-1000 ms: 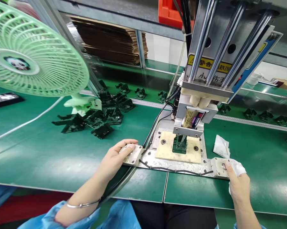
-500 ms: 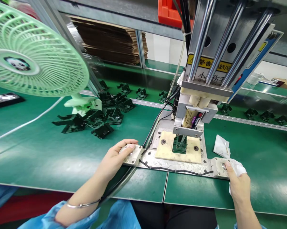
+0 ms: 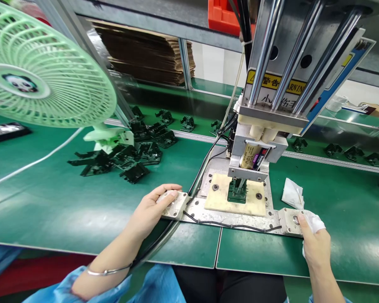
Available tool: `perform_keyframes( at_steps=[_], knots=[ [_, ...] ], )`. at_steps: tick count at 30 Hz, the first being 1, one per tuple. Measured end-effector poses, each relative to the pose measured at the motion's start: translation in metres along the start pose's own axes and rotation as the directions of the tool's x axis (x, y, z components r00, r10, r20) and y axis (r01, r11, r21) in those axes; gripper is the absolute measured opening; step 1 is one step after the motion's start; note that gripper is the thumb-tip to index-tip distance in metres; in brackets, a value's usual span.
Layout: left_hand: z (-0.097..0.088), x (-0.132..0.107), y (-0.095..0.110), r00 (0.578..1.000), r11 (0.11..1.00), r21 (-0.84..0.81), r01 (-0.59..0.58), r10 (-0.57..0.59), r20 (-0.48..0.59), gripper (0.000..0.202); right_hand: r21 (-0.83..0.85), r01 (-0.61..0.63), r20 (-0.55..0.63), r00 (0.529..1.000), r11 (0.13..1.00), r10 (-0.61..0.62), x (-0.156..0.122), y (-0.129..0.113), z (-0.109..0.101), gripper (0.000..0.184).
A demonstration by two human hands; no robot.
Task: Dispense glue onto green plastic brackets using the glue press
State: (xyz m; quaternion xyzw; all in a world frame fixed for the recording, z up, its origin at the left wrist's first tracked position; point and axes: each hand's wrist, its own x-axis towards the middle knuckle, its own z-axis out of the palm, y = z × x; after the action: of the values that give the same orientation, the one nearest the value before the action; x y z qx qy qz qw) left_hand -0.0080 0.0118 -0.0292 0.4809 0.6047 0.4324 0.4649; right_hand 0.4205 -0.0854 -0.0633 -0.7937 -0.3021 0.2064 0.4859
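Note:
My left hand point(image 3: 149, 208) grips the left push-button box point(image 3: 178, 206), thumb on top and fingers at its far side. My right hand point(image 3: 317, 244) holds a crumpled white tissue point(image 3: 315, 221), while its thumb rests at the button of the right box point(image 3: 289, 221). Between them stands a press point(image 3: 273, 115) with its head lowered. Under the head, a dark green plastic part point(image 3: 236, 193) sits on the cream fixture plate point(image 3: 214, 200). The press tooling reaches down to the part; their exact contact is hidden.
Several dark green parts point(image 3: 134, 170) lie in a pile left of the press, beside a green fan point(image 3: 56, 71). More parts point(image 3: 332, 149) stand along the back strip. A folded white tissue point(image 3: 292, 191) lies right of the press. Black cables point(image 3: 205, 158) run along its left side.

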Motion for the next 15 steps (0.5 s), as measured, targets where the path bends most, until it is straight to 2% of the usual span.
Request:
perform_keyframes(
  at_steps=[11,15],
  knots=[
    [0.0018,-0.0007,0.0036,0.999,1.000,0.025,-0.018,0.019,-0.031,0.057,0.021,0.043,-0.017,0.999,0.999,-0.043,0.0015,0.0044,-0.0004,0.064],
    [0.0013,-0.0005,0.0026,0.999,1.000,0.011,-0.016,0.016,-0.028,0.055,0.013,0.014,0.004,1.000,1.000,-0.014,0.0027,0.0063,-0.0007,0.067]
  ],
)
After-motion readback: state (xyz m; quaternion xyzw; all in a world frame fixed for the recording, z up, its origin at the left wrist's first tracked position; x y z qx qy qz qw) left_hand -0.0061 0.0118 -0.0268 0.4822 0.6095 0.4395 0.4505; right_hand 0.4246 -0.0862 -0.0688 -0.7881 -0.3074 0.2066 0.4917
